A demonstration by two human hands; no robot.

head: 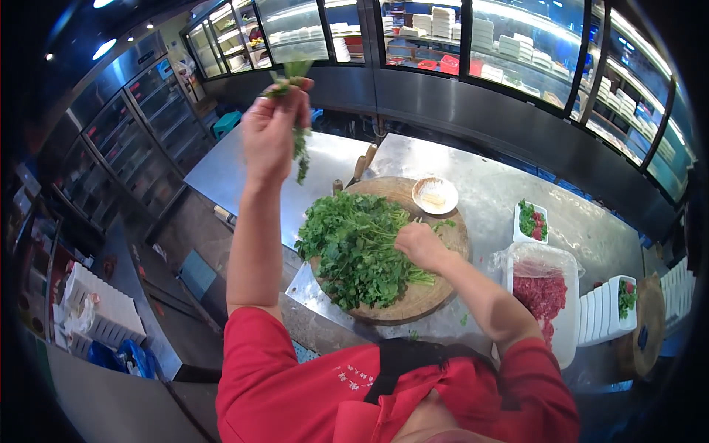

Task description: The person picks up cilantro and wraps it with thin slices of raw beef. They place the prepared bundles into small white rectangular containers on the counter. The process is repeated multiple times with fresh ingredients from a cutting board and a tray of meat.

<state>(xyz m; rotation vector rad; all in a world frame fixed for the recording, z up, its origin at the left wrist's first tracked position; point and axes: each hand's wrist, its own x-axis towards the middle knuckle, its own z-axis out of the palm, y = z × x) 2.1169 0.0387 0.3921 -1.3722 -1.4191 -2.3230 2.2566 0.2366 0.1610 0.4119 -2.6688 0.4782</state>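
My left hand (pixel 277 119) is raised over the left part of the metal table, closed around a small bunch of coriander (pixel 301 155) whose leaves hang down. A large heap of leafy coriander (pixel 354 243) lies on a round wooden chopping board (pixel 443 282), its stems pointing right. My right hand (pixel 422 246) rests at the stem side of the heap, fingers curled on the stems; the fingertips are partly hidden. At the board's far edge sits a small white bowl (pixel 435 195) with pale pieces in it. Wooden-handled knives (pixel 360 167) lie beyond the board.
Right of the board, a white tub (pixel 570 326) holds raw red meat (pixel 540 293) partly under plastic film. Small white dishes with greens and meat (pixel 533 221) stand nearby, beside stacked white dishes (pixel 598 313). Glass-fronted cabinets (pixel 520 50) line the far side. A dark counter (pixel 135 288) stands left.
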